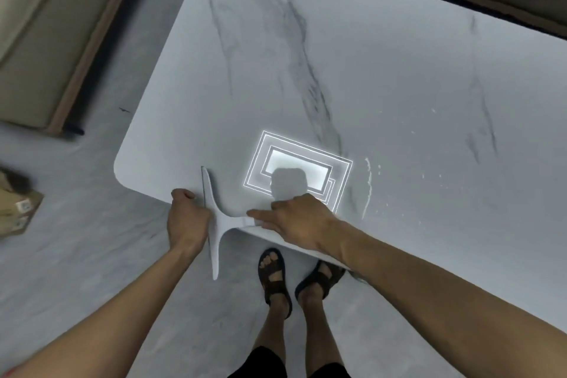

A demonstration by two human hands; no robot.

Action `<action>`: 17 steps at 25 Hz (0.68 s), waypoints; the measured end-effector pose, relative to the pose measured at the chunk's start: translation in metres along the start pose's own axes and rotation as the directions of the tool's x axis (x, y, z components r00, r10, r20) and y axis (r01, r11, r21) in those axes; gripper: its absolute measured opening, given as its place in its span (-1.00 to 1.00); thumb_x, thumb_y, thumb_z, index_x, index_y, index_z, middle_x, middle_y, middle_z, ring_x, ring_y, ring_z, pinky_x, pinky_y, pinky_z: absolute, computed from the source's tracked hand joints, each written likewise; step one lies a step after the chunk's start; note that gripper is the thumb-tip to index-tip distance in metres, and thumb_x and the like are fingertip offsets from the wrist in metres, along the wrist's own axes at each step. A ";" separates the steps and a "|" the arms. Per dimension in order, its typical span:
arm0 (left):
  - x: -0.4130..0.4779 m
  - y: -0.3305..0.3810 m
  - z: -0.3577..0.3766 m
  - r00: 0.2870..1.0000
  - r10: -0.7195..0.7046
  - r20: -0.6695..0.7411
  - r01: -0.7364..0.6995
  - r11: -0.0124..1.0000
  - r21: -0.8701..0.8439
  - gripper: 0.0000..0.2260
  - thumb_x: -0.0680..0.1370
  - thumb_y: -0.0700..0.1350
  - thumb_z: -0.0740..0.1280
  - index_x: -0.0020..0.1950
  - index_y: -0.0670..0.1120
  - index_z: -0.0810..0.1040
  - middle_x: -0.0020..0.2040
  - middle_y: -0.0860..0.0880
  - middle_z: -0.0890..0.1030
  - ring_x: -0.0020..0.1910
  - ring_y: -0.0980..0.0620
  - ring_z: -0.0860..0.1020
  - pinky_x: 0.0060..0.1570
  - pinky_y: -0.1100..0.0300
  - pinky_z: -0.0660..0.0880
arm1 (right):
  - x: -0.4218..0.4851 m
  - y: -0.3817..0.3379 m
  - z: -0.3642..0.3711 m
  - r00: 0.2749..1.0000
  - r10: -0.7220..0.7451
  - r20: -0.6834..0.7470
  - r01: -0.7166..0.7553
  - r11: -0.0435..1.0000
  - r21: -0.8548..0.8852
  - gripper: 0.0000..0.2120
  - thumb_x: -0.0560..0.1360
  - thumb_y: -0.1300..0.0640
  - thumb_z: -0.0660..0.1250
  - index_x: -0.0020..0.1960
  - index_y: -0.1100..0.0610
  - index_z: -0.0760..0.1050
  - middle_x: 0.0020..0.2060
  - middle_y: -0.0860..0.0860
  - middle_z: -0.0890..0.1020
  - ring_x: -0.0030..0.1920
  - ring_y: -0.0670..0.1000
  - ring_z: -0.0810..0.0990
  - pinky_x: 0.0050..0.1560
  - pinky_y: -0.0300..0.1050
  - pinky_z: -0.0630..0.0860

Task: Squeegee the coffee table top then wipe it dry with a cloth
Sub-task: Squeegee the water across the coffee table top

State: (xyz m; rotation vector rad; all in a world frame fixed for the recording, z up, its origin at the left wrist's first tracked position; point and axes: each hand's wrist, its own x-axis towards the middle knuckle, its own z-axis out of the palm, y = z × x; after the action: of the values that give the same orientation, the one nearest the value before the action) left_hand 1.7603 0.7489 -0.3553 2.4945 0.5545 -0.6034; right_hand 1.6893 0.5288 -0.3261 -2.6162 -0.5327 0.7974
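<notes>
Head view. Squeegeeing step in hand: the white squeegee [214,218] lies at the near left corner of the marble counter [399,86], blade overhanging the edge. The right hand [297,218] grasps its handle; the left hand [187,218] is clenched beside the blade, apparently touching it. Water streaks [368,184] remain to the right; the next stroke should probably cover them. No cloth visible.

Both forearms bare to the frame edge, no sleeves, no watch or rings seen on left hand [187,218] or right hand [302,221]. Below the hands: dark open-toed strap sandals [274,273] (two straps across each foot), bare shins, dark shorts [264,362] at bottom edge.
</notes>
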 end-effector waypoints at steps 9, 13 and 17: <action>-0.002 -0.006 0.015 0.958 0.170 0.233 -0.178 0.984 0.012 -0.74 0.43 -0.33 0.19 0.01 -0.01 0.33 -0.05 -0.03 0.50 -0.19 0.04 0.48 -0.39 0.21 0.30 | -0.019 0.052 -0.009 0.962 0.253 -0.102 -0.246 0.967 0.070 -0.60 0.65 -0.18 -0.09 0.46 -0.29 0.23 -0.05 -0.08 0.62 -0.03 0.08 0.62 -0.18 -0.07 0.45; -0.022 0.019 0.043 0.882 0.281 0.378 -0.301 0.954 -0.006 -0.68 0.37 -0.38 0.17 -0.03 0.00 0.32 0.03 -0.01 0.44 -0.05 -0.02 0.50 -0.30 0.21 0.36 | -0.122 0.097 0.001 0.848 0.513 -0.134 -0.504 0.858 0.101 -0.54 0.59 -0.27 -0.20 0.44 -0.36 0.18 -0.10 -0.13 0.61 -0.08 0.04 0.60 -0.19 -0.07 0.47; -0.040 0.038 0.078 0.776 0.286 0.562 -0.453 0.873 0.181 -0.66 0.41 -0.37 0.19 0.15 -0.12 0.35 0.52 -0.23 0.12 0.51 -0.20 0.11 0.37 -0.02 0.28 | -0.208 0.116 0.007 0.674 0.729 -0.116 -0.702 0.682 0.205 -0.62 0.60 -0.30 -0.11 0.39 -0.44 0.20 -0.04 -0.23 0.65 -0.03 0.01 0.60 -0.11 -0.06 0.51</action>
State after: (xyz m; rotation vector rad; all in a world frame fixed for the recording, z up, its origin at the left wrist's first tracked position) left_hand 1.7224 0.6650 -0.3808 2.4517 -0.2689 -1.2201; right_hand 1.5531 0.3370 -0.2872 -2.6968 0.6601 0.7316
